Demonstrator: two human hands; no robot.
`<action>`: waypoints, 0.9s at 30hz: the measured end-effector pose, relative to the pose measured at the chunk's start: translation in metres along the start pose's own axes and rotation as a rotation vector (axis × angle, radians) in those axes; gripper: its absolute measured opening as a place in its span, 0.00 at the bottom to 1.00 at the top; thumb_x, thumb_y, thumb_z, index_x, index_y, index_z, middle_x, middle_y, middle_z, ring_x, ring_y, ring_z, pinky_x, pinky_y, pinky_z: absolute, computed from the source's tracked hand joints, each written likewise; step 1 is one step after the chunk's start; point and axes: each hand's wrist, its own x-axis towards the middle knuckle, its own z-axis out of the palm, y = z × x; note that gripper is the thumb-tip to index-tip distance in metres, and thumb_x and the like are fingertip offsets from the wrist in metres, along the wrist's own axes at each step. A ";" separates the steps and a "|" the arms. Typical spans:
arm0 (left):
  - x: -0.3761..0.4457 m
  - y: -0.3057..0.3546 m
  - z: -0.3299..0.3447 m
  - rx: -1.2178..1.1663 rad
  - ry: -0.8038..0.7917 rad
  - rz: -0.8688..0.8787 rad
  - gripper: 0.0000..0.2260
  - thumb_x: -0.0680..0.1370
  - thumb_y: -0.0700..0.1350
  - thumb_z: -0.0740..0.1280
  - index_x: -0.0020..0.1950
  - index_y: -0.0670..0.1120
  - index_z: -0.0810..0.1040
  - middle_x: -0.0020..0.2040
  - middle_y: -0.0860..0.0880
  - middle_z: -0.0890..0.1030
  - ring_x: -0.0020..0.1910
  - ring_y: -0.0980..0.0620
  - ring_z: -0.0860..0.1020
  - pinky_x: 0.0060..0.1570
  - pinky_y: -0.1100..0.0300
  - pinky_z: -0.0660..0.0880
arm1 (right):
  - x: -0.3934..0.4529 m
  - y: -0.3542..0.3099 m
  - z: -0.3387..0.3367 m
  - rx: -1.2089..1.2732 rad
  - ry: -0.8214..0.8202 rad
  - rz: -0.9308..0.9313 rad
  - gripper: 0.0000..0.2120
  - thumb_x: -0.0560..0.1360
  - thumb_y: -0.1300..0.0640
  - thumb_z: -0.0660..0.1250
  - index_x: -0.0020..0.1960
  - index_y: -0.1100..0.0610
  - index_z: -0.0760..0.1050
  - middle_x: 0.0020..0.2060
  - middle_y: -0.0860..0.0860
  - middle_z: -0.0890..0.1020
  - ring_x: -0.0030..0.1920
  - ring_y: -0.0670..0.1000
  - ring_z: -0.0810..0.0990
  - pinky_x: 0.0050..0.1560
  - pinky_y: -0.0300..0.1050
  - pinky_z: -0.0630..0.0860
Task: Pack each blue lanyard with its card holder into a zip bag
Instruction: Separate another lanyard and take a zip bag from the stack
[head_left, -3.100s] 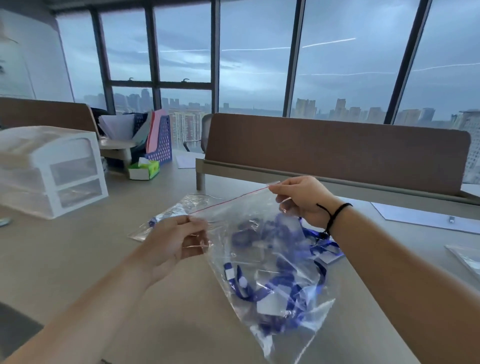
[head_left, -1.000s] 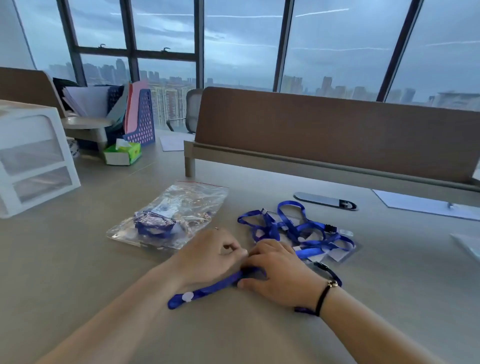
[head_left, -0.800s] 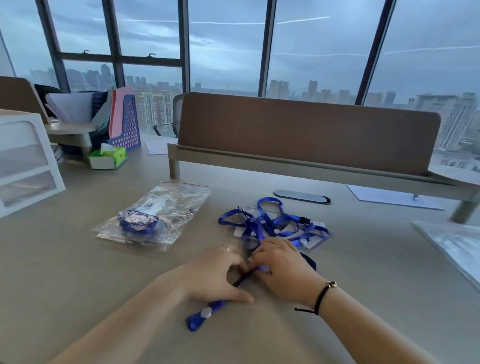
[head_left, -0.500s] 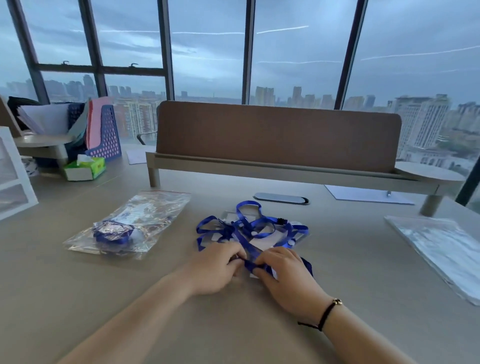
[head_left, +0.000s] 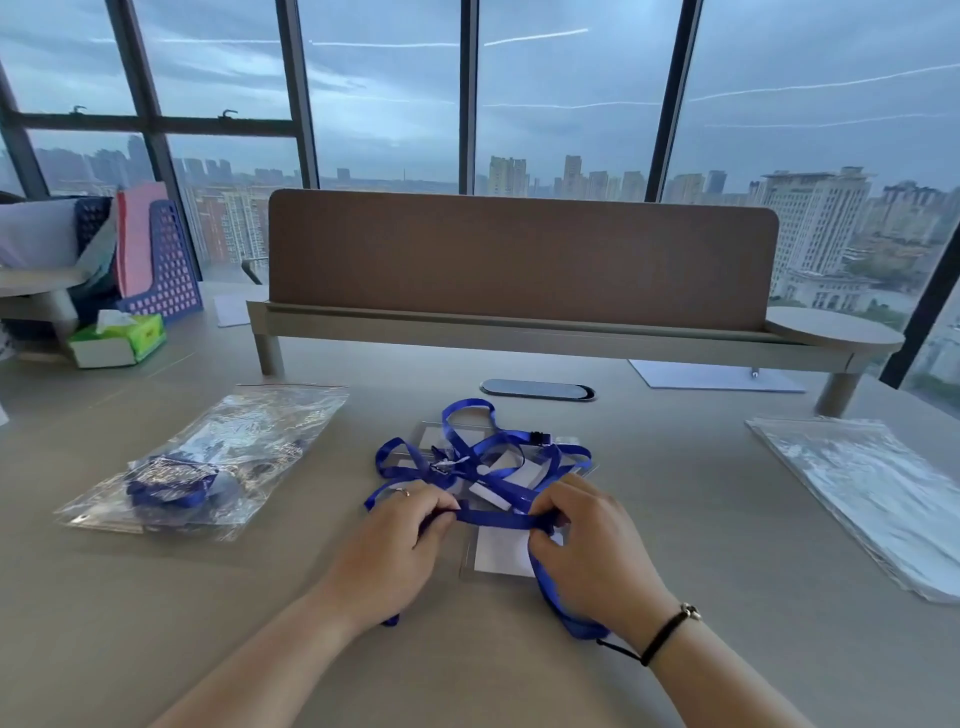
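Observation:
A tangle of blue lanyards (head_left: 488, 457) with clear card holders lies on the desk in front of me. My left hand (head_left: 395, 545) and my right hand (head_left: 587, 545) each pinch one blue lanyard strap (head_left: 493, 518), stretched flat between them. Under the strap lies a card holder (head_left: 501, 556) with a white insert. The strap's loop runs down past my right wrist. To the left lie zip bags (head_left: 208, 462) packed with lanyards, one on top of another.
A stack of clear zip bags (head_left: 872, 493) lies at the right. A brown desk divider (head_left: 519, 270) on a raised shelf stands behind, with a cable port cover (head_left: 537, 389) before it. A tissue box (head_left: 117, 340) and file holder (head_left: 156, 260) sit far left.
Three seconds ago both hands held a bag full of lanyards in the air. Since then they work on the desk, and one strap is now pulled taut between them over a card holder.

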 end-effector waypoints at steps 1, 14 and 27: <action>0.001 -0.001 0.000 0.054 0.023 0.029 0.05 0.81 0.46 0.66 0.52 0.54 0.80 0.48 0.62 0.78 0.50 0.62 0.76 0.48 0.67 0.72 | 0.000 -0.001 0.000 0.025 -0.003 0.001 0.05 0.73 0.58 0.69 0.44 0.49 0.78 0.39 0.39 0.75 0.40 0.43 0.75 0.39 0.31 0.69; 0.003 0.007 0.021 0.128 -0.214 0.286 0.12 0.74 0.45 0.64 0.54 0.59 0.74 0.52 0.66 0.75 0.59 0.64 0.72 0.72 0.52 0.62 | -0.014 -0.035 -0.012 0.340 -0.183 -0.183 0.09 0.65 0.62 0.70 0.37 0.48 0.74 0.34 0.44 0.79 0.37 0.43 0.76 0.39 0.33 0.73; 0.011 0.010 -0.005 -0.480 -0.147 -0.095 0.15 0.75 0.62 0.65 0.36 0.53 0.78 0.34 0.47 0.80 0.35 0.47 0.79 0.42 0.64 0.76 | 0.007 -0.005 -0.016 0.869 0.035 0.385 0.13 0.72 0.77 0.63 0.45 0.62 0.77 0.31 0.54 0.81 0.31 0.56 0.80 0.38 0.47 0.79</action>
